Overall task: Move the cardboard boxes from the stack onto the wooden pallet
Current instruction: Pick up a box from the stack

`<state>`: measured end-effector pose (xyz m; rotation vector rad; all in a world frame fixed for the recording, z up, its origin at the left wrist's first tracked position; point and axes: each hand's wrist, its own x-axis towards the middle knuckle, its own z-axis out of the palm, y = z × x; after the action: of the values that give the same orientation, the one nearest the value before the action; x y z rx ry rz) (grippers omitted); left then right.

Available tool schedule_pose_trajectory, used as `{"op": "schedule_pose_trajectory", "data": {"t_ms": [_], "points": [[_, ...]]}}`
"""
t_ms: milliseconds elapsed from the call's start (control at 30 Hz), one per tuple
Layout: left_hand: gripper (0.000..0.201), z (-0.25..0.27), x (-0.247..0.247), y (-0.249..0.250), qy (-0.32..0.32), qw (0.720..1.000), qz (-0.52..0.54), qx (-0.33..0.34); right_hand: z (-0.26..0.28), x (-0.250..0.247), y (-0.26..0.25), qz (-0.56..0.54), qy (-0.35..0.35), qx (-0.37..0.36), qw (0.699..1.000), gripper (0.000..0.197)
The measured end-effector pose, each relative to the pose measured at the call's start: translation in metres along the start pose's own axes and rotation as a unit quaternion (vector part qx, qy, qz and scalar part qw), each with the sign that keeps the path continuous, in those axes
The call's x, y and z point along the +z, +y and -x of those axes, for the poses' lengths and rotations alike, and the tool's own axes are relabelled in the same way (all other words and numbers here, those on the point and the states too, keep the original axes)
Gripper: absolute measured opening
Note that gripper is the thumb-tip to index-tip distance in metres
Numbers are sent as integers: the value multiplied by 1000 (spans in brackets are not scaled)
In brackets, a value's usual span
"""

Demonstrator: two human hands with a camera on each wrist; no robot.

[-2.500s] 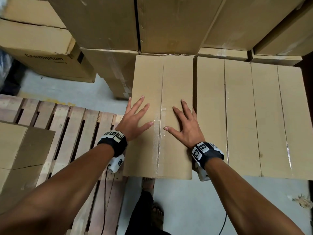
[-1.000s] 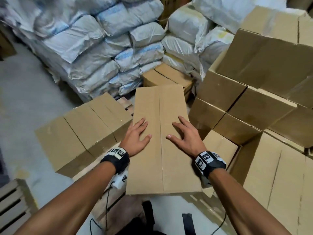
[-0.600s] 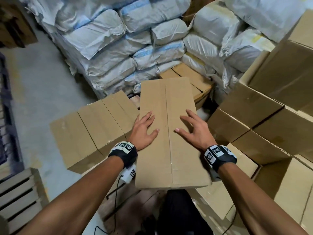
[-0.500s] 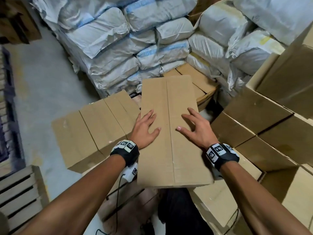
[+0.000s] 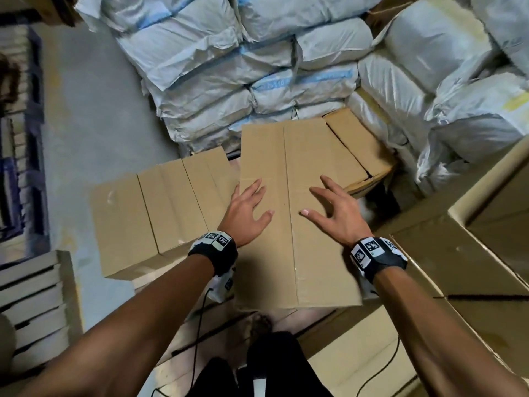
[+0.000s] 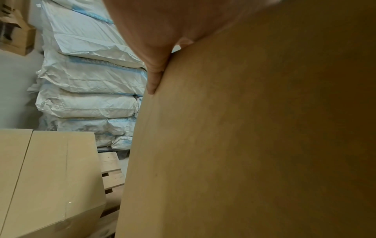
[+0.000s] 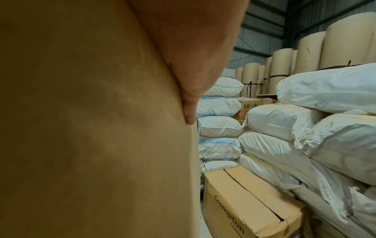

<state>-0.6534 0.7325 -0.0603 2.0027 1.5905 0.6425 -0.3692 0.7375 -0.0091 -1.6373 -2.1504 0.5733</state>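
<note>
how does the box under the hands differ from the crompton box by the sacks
The carried box has the left hand and right hand spread on top; the Crompton box is untouched. The carried box's visible faces are plain; the Crompton box bears printed lettering. The carried box's top seam is closed; the Crompton box's gapes, torn. Both are brown cardboard.

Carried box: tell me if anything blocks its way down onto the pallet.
Nothing visible does. The carried box, clamped between the left hand and right hand, hangs beside the boxes already placed; bare pallet slats show in the gap below.
</note>
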Motion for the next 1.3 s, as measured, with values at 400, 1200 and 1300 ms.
{"op": "schedule_pose_trajectory", "data": {"t_ms": [400,1200,1300], "points": [[76,-86,-15,9,-21,998,12,-54,-98,-32,28,-14,-20,-21,999,67],[83,-267,91,-132,-26,995,27,-89,-323,81,167,26,-134,-57,989,87],[88,-281,135,-168,-28,996,4,-80,-347,127,207,27,-160,-76,984,91]]}}
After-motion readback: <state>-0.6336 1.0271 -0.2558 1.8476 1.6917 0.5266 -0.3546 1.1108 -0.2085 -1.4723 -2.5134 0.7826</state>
